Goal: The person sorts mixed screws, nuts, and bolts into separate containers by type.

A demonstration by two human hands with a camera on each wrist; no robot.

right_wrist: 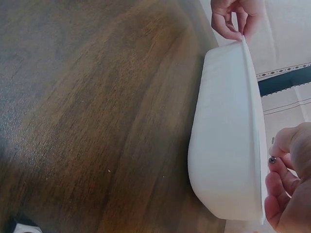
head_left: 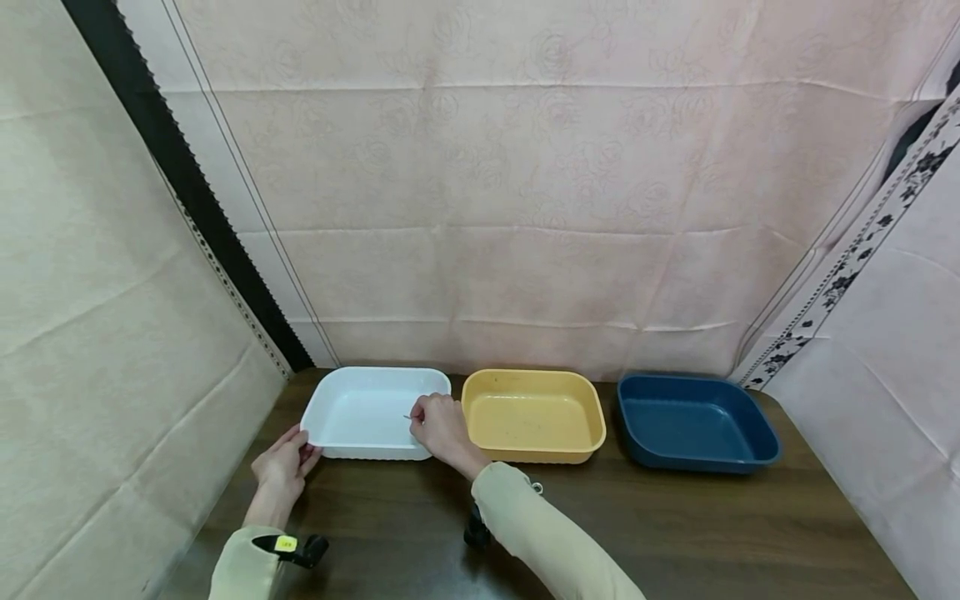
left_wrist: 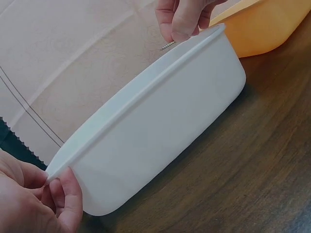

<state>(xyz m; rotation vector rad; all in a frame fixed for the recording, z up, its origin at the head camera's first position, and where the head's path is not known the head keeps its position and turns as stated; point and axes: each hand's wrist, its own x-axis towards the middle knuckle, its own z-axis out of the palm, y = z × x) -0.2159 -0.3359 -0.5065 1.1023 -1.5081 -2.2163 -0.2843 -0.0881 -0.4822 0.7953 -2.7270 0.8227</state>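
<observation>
My left hand (head_left: 281, 471) pinches the rim of a white plastic tray (head_left: 352, 448) at its near left corner, thumb on the rim and fingers below it. Over the right end of that tray, my right hand (head_left: 444, 429) holds a small metal screw (left_wrist: 167, 46) between thumb and fingertips. The screw's threaded shank sticks out in the left wrist view, and its dark head (right_wrist: 272, 159) shows in the right wrist view. The inside of the white tray, as far as the head view shows it, is plain white.
To the right of the white tray stands a yellow tray (head_left: 532, 457), with a dark blue tray (head_left: 697, 461) farther right. All rest on a brown wooden table (head_left: 712, 533). Pale cloth (head_left: 540, 167) hangs behind and at both sides.
</observation>
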